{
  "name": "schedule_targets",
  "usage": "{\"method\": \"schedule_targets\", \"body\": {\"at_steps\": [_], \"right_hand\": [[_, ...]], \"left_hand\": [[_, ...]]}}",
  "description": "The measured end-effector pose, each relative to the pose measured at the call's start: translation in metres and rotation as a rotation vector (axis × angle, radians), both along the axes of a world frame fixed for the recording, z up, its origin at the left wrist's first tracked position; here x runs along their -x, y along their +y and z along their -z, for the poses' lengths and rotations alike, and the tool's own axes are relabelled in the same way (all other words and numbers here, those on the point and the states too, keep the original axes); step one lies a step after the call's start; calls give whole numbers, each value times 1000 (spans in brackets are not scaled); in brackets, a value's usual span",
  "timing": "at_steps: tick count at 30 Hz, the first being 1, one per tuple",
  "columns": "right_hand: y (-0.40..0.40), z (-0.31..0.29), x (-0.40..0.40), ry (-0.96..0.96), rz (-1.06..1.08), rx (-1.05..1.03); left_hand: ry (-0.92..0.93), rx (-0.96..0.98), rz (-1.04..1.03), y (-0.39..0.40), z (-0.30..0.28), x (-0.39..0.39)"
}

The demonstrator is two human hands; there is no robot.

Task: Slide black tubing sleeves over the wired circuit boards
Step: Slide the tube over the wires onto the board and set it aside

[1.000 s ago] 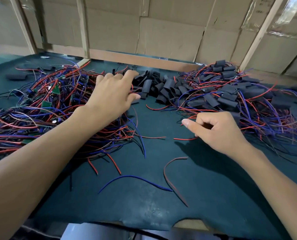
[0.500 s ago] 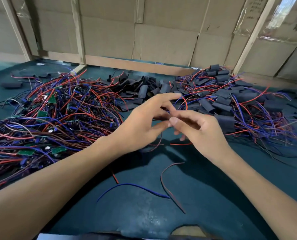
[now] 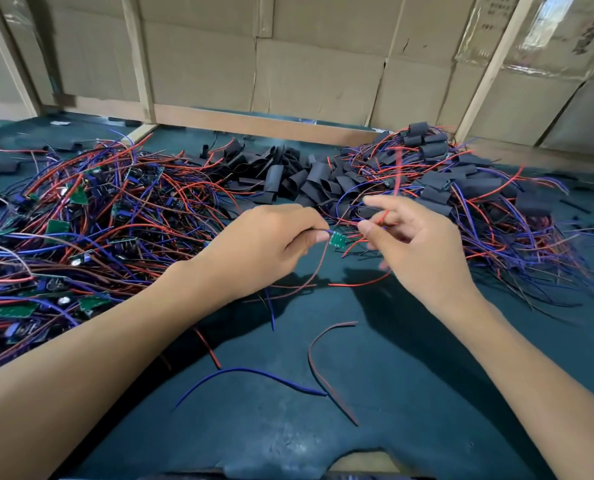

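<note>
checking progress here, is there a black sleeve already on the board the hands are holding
No, the small green circuit board between the left hand and right hand is bare, its green face uncovered.

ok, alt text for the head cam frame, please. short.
Two bare hands hold a small green circuit board above a dark green table: the left hand pinches it by a wire and the right hand pinches its red wire. Bare wired boards are heaped left, black tubing sleeves behind, sleeved boards right.
</note>
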State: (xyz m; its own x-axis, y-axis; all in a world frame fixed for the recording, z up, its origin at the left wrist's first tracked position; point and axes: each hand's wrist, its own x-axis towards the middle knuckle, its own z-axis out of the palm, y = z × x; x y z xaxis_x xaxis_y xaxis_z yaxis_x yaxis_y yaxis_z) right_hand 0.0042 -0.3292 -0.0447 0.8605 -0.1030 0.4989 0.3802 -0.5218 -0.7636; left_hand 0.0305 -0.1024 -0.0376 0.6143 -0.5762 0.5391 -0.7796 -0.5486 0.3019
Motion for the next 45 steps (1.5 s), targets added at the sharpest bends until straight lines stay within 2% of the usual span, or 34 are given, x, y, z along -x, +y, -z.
{"method": "schedule_targets", "body": {"at_steps": [2,4,6,7,9,12,17,21,25,28,31,34,41,45], "right_hand": [[-7,-4,2,-156,208,234],[-7,-11,8,-356,313,330],[-3,-14,13,-527,212,445],[1,-12,14,-551,116,530],[13,-4,13,-433,-59,639],[18,8,11,-219,-140,534],[-7,3,3,-145,-75,265],[-14,1,3,-68,-141,134],[-10,2,4,46,-225,46],[-9,5,4,16,-248,41],[-8,8,3,-94,-179,128],[-8,12,4,-189,-101,163],[-1,18,8,-291,-28,223],[1,21,10,-288,-94,229]], "left_hand": [[-53,33,-37,0,-1,2],[-114,45,-46,1,-2,3],[-161,49,-17,-1,-3,5],[-168,56,7,-2,-3,6],[-163,89,44,-4,-3,9],[-152,152,32,-3,-3,8],[-179,241,-91,6,-7,0],[-227,268,-208,9,-5,-4],[-181,332,-295,11,-1,-11],[-149,359,-355,14,-1,-15],[-125,329,-381,14,1,-16],[-184,254,-384,13,1,-16],[-355,-71,-47,-5,-7,3],[-313,-119,24,-17,-3,6]]}}
